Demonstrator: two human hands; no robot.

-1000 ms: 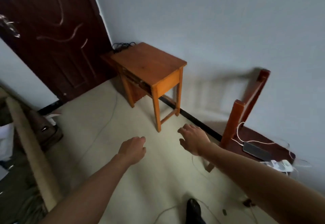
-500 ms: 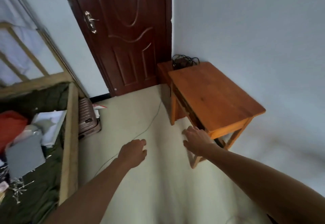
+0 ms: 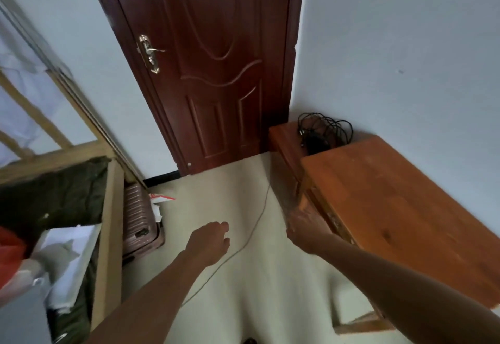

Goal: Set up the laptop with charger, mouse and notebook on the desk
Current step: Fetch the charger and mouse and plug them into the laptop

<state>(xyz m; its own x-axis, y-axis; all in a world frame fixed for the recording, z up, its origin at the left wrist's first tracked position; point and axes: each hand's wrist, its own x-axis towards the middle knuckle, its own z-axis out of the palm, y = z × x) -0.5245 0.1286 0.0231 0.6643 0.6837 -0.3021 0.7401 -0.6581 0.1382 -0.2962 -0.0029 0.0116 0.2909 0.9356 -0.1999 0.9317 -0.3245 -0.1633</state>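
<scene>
I am holding my left hand (image 3: 209,241) loosely curled and empty; my right hand (image 3: 304,226) is blurring, so I cannot tell its fingers. The charger (image 3: 320,134) is lying far right, nearer that hand, beyond the desk (image 3: 392,208).

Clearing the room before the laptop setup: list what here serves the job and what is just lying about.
For the job: wooden desk; black coiled cable, possibly the charger.
Lying about: suitcase; floor cord; bed frame; door.
</scene>
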